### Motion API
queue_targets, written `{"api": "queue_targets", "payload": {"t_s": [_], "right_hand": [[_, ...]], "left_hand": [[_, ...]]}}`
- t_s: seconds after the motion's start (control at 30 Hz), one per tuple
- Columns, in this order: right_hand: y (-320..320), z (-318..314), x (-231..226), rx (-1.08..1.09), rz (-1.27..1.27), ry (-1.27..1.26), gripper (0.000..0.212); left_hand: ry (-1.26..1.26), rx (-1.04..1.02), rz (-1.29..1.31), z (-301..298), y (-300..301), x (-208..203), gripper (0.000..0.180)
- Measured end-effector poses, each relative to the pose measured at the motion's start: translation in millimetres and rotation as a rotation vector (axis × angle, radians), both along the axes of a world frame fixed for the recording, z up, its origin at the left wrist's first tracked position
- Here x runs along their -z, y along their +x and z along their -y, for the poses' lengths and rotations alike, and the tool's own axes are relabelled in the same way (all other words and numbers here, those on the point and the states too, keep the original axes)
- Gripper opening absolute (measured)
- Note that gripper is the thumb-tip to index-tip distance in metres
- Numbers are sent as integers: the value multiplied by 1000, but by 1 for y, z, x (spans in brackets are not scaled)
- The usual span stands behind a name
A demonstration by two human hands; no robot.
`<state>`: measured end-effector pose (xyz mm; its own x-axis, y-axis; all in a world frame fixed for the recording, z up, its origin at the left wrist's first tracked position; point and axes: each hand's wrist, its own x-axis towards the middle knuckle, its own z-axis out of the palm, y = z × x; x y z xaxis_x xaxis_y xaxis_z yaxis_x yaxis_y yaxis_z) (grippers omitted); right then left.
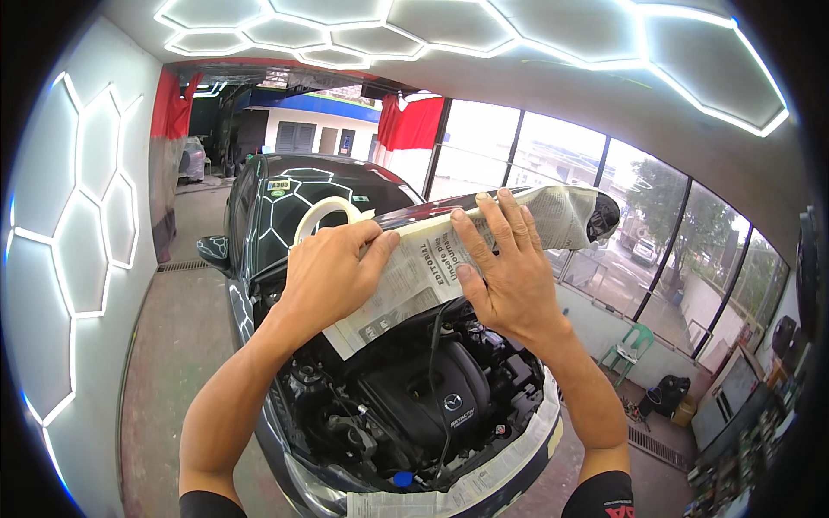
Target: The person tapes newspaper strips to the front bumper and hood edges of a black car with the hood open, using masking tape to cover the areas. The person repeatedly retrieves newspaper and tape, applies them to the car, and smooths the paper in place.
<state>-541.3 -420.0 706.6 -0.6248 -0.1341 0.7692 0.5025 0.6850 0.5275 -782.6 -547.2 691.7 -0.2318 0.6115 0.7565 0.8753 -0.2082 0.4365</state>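
My left hand [335, 272] is closed with a roll of masking tape [307, 221] at its fingers, near the left end of a newspaper sheet [413, 274]. The sheet hangs along the edge of a long, dark glossy panel [427, 207] above the open engine bay. Pale tape lines the sheet's upper edge. My right hand [516, 285] lies on the paper with its fingers spread, close to the panel edge. Further right, the newspaper bunches around the panel's end. The fingertips of my left hand are partly hidden.
Below my hands is the car's engine [423, 388], with a thin dark rod [434, 354] rising from the bay. More newspaper [484, 483] covers the front bumper. A green chair [630, 350] stands by the windows at right, and a lit wall [78, 224] is at left.
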Motion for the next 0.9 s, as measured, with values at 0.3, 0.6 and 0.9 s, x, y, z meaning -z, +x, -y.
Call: {"api": "queue_targets", "payload": {"t_s": [0.3,0.6,0.9], "right_hand": [[-23,4,17,84,-42,25,64],[-34,13,16,136,4,26,71],[-35,11,22,180,20,3,78]], "left_hand": [[76,33,-11,-13,-8,4,38],[138,29,-10,-5,-16,12,38],[423,-161,-79,40,-34,93,20]]}}
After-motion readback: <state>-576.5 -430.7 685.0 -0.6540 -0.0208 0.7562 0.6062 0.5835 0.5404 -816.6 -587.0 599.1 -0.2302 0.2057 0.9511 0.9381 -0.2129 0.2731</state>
